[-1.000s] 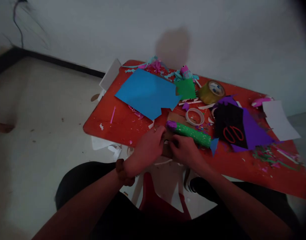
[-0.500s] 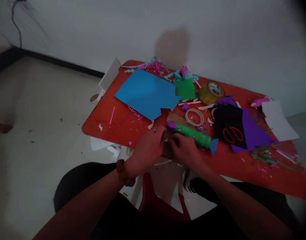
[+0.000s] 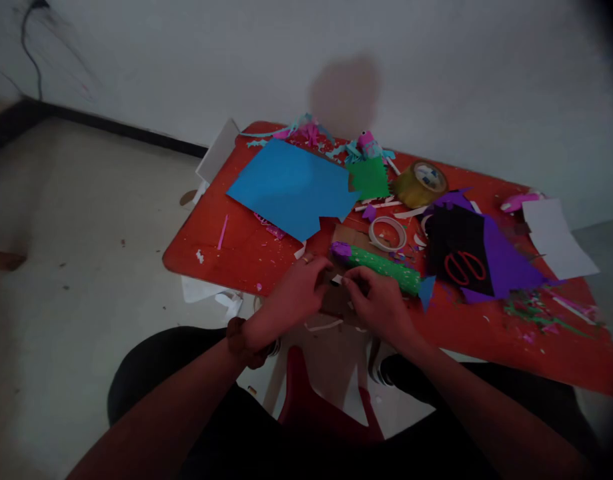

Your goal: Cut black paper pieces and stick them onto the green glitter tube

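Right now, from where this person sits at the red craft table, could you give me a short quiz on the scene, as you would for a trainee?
1. Which wrist wears the dark brown beaded bracelet: that of the left hand or the right hand?
2. True or false: the red-handled scissors lie on a black paper sheet.
3. Which is nearer the green tube with a purple tip: A) the thin white tape roll, or B) the wide amber tape roll?

Key: 1. left hand; 2. true; 3. A.
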Available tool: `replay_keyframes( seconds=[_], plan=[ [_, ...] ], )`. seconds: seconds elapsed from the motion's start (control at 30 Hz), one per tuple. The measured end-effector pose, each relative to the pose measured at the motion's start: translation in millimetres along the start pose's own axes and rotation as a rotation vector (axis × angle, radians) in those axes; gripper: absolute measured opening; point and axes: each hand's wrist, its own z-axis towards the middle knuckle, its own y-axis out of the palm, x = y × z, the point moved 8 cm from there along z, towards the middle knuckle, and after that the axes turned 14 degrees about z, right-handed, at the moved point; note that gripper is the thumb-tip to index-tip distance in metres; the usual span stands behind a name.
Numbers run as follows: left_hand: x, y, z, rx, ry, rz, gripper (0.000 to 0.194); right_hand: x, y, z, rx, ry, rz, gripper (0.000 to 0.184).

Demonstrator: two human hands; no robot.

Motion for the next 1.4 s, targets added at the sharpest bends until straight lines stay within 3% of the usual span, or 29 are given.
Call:
replay_keyframes(
  seconds=[0.33, 0.57, 0.73, 0.97, 1.1, 1.27, 1.4],
  plan=[
    [0.2, 1.8, 0.5, -0.023, -0.117, -0.410, 0.008, -4.4, -5.3, -0.2, 0.009, 0.099, 0.285, 0.024],
    [4.3, -5.4, -3.2, 0.028, -0.159, -0.536, 0.012, -2.2, -3.9, -2.8, 0.000, 0.248, 0.542, 0.039],
    [9.6, -12.6, -5.4, 0.099, -0.128, -0.487, 0.015, -7.1, -9.4, -1.9, 0.033, 0.226, 0.544, 0.036],
    [14.5, -11.8, -7.6, 0.086, -0.144, -0.541, 0.016, -15.7, -18.5, -2.5, 0.088, 0.100, 0.365, 0.020],
    [11.7, -9.5, -7.8, 0.087, -0.164, -0.574, 0.023, -15.2, -21.0, -1.8, 0.104, 0.111, 0.377, 0.019],
    [7.6, -4.6, -9.3, 0.108, -0.274, -0.666, 0.018, -8.5, -18.0, -3.2, 0.128, 0.222, 0.608, 0.031],
    [5.5, 6.7, -11.6, 0.116, -0.402, -0.890, 0.016, -12.4, -19.2, -8.6, 0.210, 0.186, 0.633, 0.033]
  ],
)
